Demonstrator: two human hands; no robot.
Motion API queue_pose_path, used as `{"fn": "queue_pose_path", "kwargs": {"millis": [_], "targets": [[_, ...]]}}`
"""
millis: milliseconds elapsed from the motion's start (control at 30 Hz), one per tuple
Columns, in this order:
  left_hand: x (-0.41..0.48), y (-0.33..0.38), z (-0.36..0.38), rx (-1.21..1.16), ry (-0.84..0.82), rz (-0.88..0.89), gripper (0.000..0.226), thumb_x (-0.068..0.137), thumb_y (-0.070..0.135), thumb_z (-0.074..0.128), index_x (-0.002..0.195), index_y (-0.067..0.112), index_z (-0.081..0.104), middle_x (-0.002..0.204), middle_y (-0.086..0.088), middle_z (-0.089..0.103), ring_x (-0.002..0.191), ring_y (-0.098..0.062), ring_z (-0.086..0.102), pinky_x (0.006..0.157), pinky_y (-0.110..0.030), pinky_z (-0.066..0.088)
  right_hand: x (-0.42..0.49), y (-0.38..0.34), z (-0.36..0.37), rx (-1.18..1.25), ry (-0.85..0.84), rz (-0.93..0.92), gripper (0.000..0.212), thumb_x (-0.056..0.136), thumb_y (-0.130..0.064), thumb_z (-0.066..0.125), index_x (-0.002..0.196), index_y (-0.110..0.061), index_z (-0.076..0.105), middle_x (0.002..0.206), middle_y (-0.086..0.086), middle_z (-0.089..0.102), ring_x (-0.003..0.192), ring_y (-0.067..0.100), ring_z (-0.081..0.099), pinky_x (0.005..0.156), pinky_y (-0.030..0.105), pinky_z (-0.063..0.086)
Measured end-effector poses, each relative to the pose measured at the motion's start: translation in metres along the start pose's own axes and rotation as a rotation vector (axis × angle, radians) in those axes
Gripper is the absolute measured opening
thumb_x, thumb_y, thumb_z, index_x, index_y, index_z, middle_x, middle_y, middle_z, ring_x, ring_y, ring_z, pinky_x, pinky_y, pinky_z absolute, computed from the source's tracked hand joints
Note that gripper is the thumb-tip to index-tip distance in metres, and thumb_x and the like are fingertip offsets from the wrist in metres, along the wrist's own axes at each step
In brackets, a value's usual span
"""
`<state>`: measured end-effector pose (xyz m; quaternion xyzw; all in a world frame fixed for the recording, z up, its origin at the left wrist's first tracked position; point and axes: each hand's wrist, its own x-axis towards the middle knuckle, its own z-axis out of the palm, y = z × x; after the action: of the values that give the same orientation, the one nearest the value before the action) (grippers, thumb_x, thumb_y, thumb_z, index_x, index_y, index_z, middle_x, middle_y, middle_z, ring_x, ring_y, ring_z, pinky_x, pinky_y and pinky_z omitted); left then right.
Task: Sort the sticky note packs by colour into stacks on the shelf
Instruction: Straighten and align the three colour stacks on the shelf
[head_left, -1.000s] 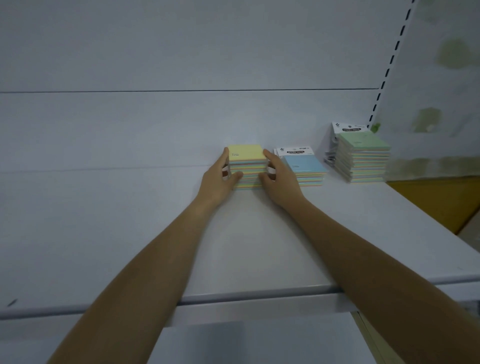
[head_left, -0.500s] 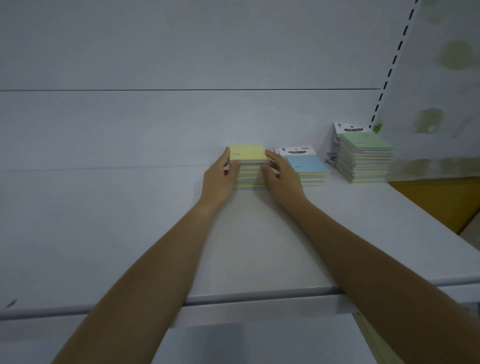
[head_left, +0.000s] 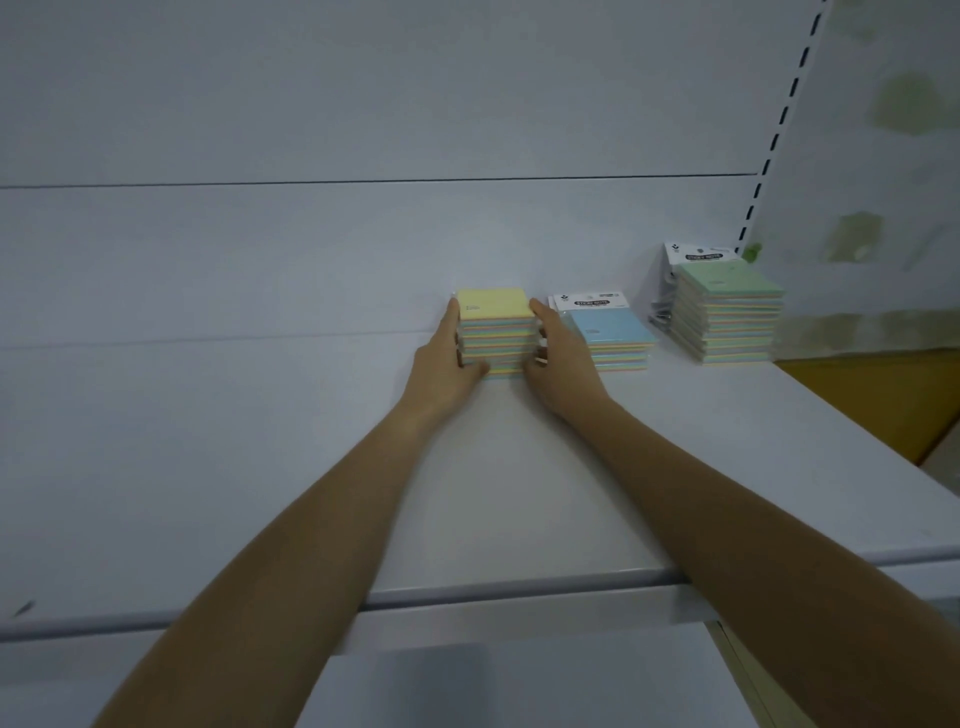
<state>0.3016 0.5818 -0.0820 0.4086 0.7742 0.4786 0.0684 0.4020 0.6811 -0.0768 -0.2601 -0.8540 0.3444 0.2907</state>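
A broad, pale grey metal shelf (head_left: 208, 467) with a rounded front lip fills most of the view, backed by a plain white panel wall (head_left: 363, 104); a slotted upright rail (head_left: 779, 119) runs down its right edge. Two bare forearms reach across the shelf toward its back.

Three stacks of sticky note packs stand in a row near the back panel, each apart from its neighbour, presumably so that the colours stay distinct. The tall green-topped stack of square packs (head_left: 727, 317) stands furthest right, with a white printed header card rising behind it. The low blue-topped stack (head_left: 610, 338) sits in the middle, its header card lying toward the wall. The yellow-topped stack (head_left: 496, 338) is on the left; the side edges of all three show mixed pastel layers, so the colour of the top face appears to be the sorting key.

The left hand (head_left: 447, 364) presses flat against the yellow-topped stack's left side, its thumb curled round the front lower corner. The right hand (head_left: 556, 364) presses the opposite side, fingers extended along it. Both hands thus grasp this stack between them, apparently to square its edges or to seat it on the shelf. The stack rests on the shelf, not lifted.
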Motion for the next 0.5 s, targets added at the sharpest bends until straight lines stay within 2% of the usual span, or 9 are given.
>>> {"fn": "queue_pose_path", "kwargs": {"millis": [100, 233, 300, 367, 433, 500], "targets": [[-0.002, 0.002, 0.000, -0.039, -0.003, -0.021, 0.089, 0.080, 0.011, 0.067, 0.149, 0.022, 0.012, 0.137, -0.006, 0.054, 0.121, -0.022, 0.056, 0.106, -0.032, 0.041, -0.002, -0.003, 0.002, 0.003, 0.020, -0.025, 0.064, 0.077, 0.002, 0.049, 0.137, -0.011, 0.033, 0.108, 0.018, 0.054, 0.096, 0.028, 0.052, 0.089, 0.051, 0.048], [-0.009, 0.010, -0.002, -0.030, 0.055, -0.064, 0.087, 0.084, 0.021, 0.066, 0.149, 0.019, 0.009, 0.150, -0.009, 0.036, 0.134, -0.024, 0.042, 0.107, -0.030, 0.033, -0.009, -0.007, -0.002, -0.028, 0.075, -0.003, 0.068, 0.080, -0.008, 0.055, 0.142, -0.013, 0.026, 0.129, 0.017, 0.048, 0.122, 0.030, 0.045, 0.096, 0.037, 0.040], [-0.009, 0.016, -0.004, -0.046, 0.102, -0.079, 0.078, 0.088, 0.028, 0.060, 0.148, 0.018, 0.011, 0.153, -0.009, 0.031, 0.137, -0.024, 0.037, 0.109, -0.030, 0.031, -0.012, -0.009, -0.010, 0.030, 0.125, -0.017, 0.065, 0.083, -0.007, 0.054, 0.143, -0.013, 0.027, 0.135, 0.015, 0.044, 0.127, 0.028, 0.042, 0.101, 0.036, 0.036], [-0.006, 0.021, -0.003, -0.048, 0.136, -0.061, 0.062, 0.093, 0.028, 0.051, 0.146, 0.014, 0.022, 0.148, -0.008, 0.040, 0.132, -0.023, 0.044, 0.101, -0.022, 0.033, -0.014, -0.011, -0.016, 0.069, 0.138, -0.060, 0.061, 0.086, -0.005, 0.052, 0.142, -0.011, 0.030, 0.137, 0.014, 0.046, 0.126, 0.027, 0.043, 0.105, 0.036, 0.036], [-0.004, 0.023, 0.001, 0.011, 0.168, -0.036, 0.051, 0.094, 0.026, 0.048, 0.141, 0.012, 0.034, 0.139, -0.006, 0.051, 0.125, -0.022, 0.051, 0.092, -0.019, 0.035, -0.016, -0.011, -0.017, 0.118, 0.076, -0.054, 0.060, 0.086, -0.006, 0.052, 0.142, -0.011, 0.031, 0.133, 0.014, 0.050, 0.121, 0.027, 0.048, 0.104, 0.038, 0.039], [-0.006, 0.026, 0.003, 0.040, 0.175, -0.051, 0.054, 0.093, 0.026, 0.050, 0.142, 0.010, 0.032, 0.142, -0.007, 0.048, 0.129, -0.023, 0.048, 0.099, -0.022, 0.034, -0.018, -0.009, -0.015, 0.139, 0.029, -0.060, 0.062, 0.084, -0.011, 0.052, 0.142, -0.012, 0.031, 0.132, 0.015, 0.050, 0.121, 0.029, 0.048, 0.104, 0.041, 0.039]]}}
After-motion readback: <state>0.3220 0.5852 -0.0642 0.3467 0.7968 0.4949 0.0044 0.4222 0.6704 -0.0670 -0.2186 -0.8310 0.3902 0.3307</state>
